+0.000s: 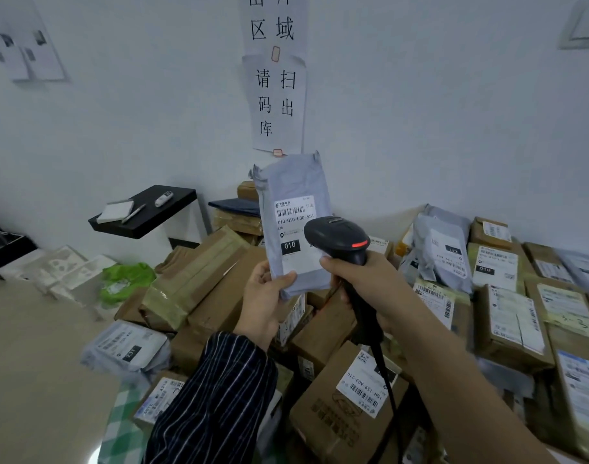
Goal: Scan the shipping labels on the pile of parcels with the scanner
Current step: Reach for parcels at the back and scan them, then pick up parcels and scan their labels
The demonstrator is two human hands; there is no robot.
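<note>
Now at sorting wall: my left hand (266, 296) pinches bottom edge of grey parcel (295, 182), thumb on front, holding it upright above heap of boxes (216, 296) so label (295, 212) faces me. Scanner (336, 236) sits just before label, nose toward barcode, red light showing. My right hand (363, 279) wraps handle fully. Labelled parcels (514, 316) lie face-up at right; scanned or waiting, I cannot tell.

Head camera (wide-angle) faces forward-down, seemingly close.
</note>
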